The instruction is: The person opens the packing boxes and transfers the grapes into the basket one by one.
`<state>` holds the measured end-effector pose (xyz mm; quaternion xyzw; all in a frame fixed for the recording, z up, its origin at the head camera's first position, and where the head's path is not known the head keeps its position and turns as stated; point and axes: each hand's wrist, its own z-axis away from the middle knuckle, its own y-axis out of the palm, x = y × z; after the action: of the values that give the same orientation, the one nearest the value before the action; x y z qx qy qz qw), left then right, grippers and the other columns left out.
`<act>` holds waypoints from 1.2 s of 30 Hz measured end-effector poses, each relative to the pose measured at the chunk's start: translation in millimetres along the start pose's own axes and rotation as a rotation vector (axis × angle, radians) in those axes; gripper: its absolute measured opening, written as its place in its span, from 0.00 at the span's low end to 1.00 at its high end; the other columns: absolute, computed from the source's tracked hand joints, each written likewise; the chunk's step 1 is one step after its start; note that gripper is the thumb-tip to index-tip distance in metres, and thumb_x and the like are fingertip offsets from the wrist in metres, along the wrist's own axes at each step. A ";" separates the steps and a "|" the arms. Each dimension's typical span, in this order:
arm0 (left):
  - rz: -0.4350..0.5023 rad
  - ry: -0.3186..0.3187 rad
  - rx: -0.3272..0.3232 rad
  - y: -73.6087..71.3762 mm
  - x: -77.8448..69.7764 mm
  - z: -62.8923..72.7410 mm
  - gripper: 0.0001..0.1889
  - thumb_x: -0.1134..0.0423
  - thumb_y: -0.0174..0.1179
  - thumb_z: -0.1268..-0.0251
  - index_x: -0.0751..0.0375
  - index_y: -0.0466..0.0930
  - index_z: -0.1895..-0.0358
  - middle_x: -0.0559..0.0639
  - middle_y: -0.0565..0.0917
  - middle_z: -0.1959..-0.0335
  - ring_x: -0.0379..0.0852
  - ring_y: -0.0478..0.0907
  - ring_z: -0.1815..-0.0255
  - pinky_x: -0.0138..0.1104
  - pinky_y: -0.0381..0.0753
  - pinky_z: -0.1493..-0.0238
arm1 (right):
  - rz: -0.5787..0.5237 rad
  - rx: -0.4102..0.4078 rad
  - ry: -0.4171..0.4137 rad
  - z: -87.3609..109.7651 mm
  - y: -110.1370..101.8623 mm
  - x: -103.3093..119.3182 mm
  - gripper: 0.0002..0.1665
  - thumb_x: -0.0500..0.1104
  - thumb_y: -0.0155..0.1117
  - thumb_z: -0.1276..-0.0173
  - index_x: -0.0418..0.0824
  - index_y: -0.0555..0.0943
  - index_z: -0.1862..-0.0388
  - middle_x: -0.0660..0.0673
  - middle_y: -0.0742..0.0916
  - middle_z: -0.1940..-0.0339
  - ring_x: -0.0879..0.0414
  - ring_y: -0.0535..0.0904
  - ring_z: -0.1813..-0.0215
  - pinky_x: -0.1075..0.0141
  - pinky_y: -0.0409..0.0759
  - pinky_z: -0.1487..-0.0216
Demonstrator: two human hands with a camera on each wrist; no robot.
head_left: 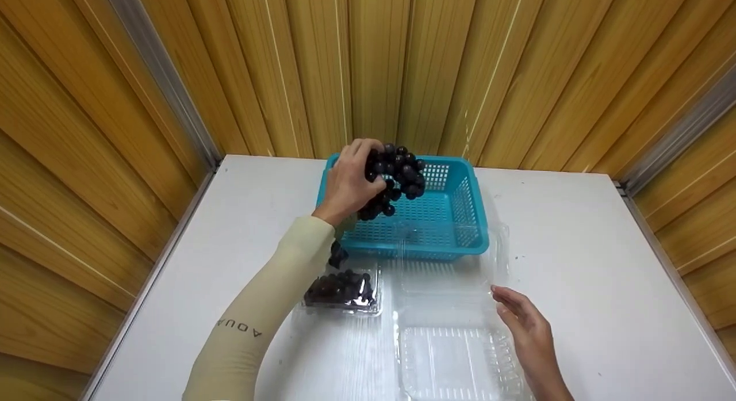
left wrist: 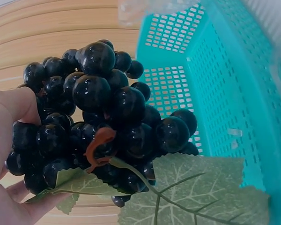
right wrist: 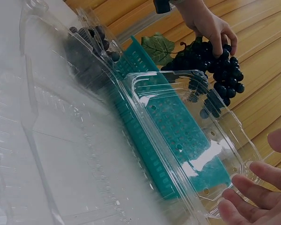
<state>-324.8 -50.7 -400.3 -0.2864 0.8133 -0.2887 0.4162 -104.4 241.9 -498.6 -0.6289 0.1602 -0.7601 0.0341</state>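
My left hand [head_left: 348, 179] holds a bunch of dark grapes [head_left: 407, 170] over the left part of a teal plastic basket [head_left: 428, 208]. In the left wrist view, the thumb and fingers curl around the bunch's side, and green leaves [left wrist: 192, 192] with a brown stem [left wrist: 99, 149] hang from it. Nearer to me lies an opened clear clamshell box [head_left: 454, 361], its lid [head_left: 454, 274] raised against the basket's near side. Just right of that lid is my right hand [head_left: 532, 335], its fingers extended and holding nothing. Whether its fingertips touch the lid I cannot tell.
A second clear box [head_left: 371, 303] containing dark grapes [head_left: 339, 286] stands left of the opened one, partly behind my left forearm. More dark fruit [head_left: 337, 255] shows just above it. A yellow wood-patterned wall [head_left: 379, 73] rises behind the white table [head_left: 575, 245].
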 end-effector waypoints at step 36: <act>0.033 -0.181 0.250 40.8 26.9 20.6 0.25 0.61 0.66 0.42 0.42 0.71 0.42 0.46 0.74 0.38 0.45 0.70 0.40 0.48 0.73 0.35 | 0.015 0.028 0.031 6.5 -3.8 -5.7 0.25 0.53 0.52 0.25 0.42 0.72 0.36 0.56 0.80 0.39 0.78 0.71 0.40 0.85 0.68 0.42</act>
<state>-329.8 -47.2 -453.0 -0.2439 0.7347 -0.3540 0.5249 -96.4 245.7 -501.8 -0.6152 0.1547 -0.7717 0.0461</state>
